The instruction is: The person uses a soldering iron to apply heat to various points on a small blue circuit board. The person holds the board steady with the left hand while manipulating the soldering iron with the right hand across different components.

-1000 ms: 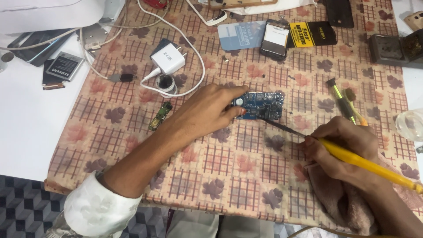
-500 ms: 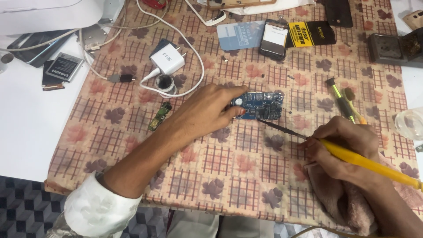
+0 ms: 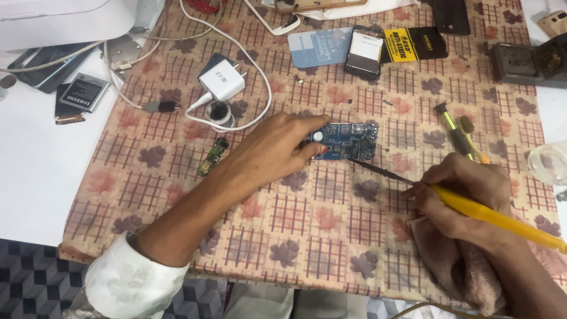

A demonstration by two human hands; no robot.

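Note:
My left hand [image 3: 273, 149] rests on the patterned cloth and pins the left end of a small blue circuit board [image 3: 349, 141] with its fingertips. My right hand [image 3: 462, 195] grips a yellow-handled soldering iron [image 3: 496, 217] like a pen. Its dark tip [image 3: 360, 163] touches the lower edge of the board. A pinkish rag [image 3: 455, 266] lies under my right wrist.
A white charger [image 3: 221, 81] with its cable, a small green board piece [image 3: 211, 157], a phone battery [image 3: 84, 93], cards and a phone [image 3: 364, 53] lie at the back. Green and yellow tools [image 3: 458, 134] and a dark stand [image 3: 525, 62] sit at the right.
The soldering iron tip has slid a little left, closer under the board. My left hand has stayed on the board.

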